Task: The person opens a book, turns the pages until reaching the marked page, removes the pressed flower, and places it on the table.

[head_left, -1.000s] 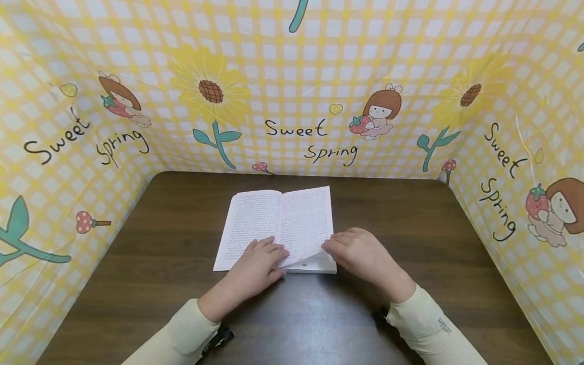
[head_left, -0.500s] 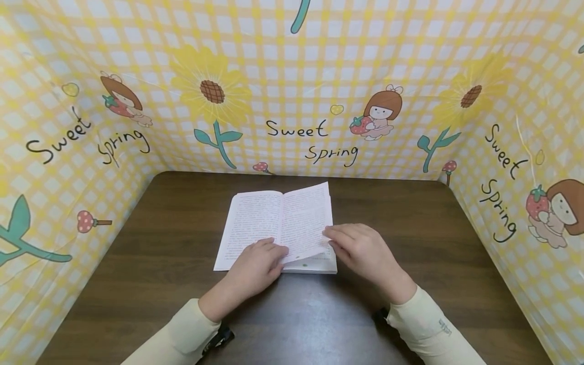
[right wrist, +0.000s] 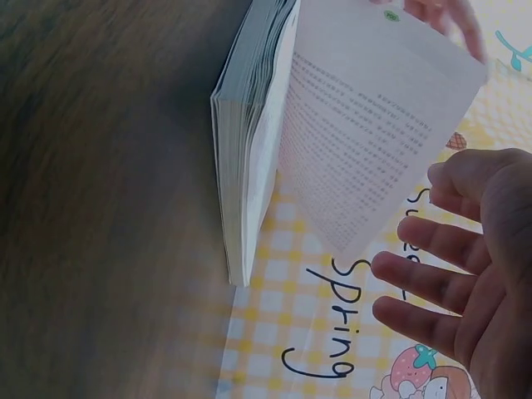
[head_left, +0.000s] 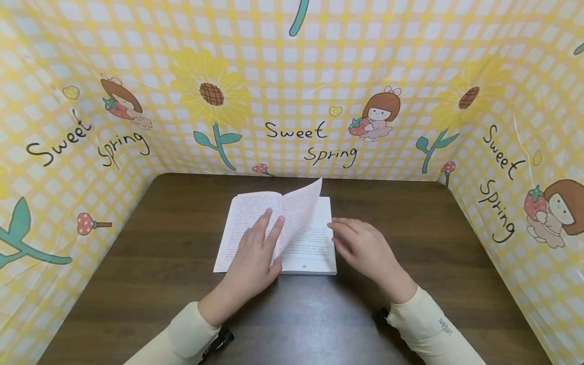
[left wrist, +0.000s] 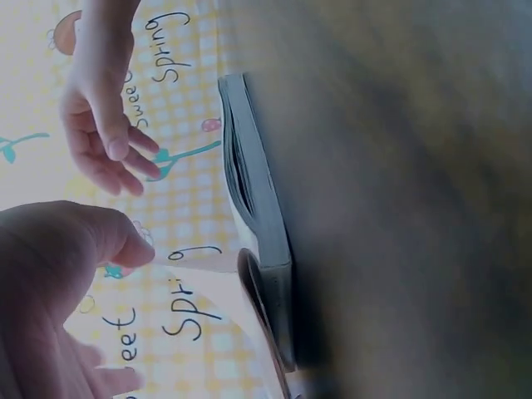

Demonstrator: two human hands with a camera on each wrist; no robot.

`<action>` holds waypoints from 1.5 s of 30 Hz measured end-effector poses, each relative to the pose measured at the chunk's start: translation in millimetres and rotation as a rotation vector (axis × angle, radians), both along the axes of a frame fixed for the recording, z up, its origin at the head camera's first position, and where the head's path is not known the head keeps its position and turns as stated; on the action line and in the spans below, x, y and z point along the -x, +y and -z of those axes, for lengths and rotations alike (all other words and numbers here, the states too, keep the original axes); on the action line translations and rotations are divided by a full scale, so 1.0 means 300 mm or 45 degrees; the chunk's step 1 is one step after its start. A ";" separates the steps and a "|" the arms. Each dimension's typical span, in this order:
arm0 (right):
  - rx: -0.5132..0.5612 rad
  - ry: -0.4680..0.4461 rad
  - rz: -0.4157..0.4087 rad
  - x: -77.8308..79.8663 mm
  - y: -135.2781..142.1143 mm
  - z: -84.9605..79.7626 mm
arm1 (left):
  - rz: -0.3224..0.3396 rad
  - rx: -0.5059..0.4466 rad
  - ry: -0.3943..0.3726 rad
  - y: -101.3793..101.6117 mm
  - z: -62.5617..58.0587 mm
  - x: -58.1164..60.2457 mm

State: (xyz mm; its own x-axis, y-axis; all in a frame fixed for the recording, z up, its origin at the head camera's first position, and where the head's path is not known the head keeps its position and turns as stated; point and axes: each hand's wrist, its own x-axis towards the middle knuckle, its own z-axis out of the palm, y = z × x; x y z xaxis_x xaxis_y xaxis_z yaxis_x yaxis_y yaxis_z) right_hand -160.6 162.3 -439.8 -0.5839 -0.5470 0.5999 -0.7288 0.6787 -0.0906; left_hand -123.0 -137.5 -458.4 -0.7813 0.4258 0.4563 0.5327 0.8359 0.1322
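An open paperback book (head_left: pixel 312 251) lies on the brown table, its pages covered in printed text. One page (head_left: pixel 298 210) stands raised from the right half, leaning left. My left hand (head_left: pixel 253 248) is over the left page, fingers straight and spread, its thumb by the raised page's lower edge. In the right wrist view the left fingers (right wrist: pixel 465 29) show behind that page; whether they grip it I cannot tell. My right hand (head_left: pixel 365 251) hovers beside the book's right edge. Its fingers (right wrist: pixel 432 278) are apart and hold nothing in the right wrist view.
The dark wooden table (head_left: pixel 410 218) extends around the book on every side. Yellow checked cloth (head_left: pixel 296 71) with sunflowers and "Sweet Spring" lettering hangs behind it and along both sides. A black wrist strap (head_left: pixel 219 340) shows under the left sleeve.
The page has lifted out of the right hand's fingers and swung up to the left, baring the page beneath. My left hand has moved forward and spread its fingers.
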 end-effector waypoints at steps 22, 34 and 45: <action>-0.255 -0.233 -0.064 0.014 -0.007 0.032 | -0.139 0.161 0.198 -0.050 -0.029 -0.039; -0.357 -0.361 -0.087 -0.006 0.008 0.053 | -0.331 0.217 0.079 -0.090 -0.015 -0.053; -0.458 -0.481 -0.133 -0.020 0.012 0.064 | -0.293 0.223 -0.156 -0.097 0.022 -0.027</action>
State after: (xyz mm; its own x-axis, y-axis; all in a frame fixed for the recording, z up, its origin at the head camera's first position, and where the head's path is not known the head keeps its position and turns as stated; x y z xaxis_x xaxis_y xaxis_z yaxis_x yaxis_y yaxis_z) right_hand -154.6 165.8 -458.9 -0.6543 -0.7464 0.1220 -0.7560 0.6407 -0.1343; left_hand -114.8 -166.4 -464.9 -0.9109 0.2952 0.2883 0.3160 0.9484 0.0274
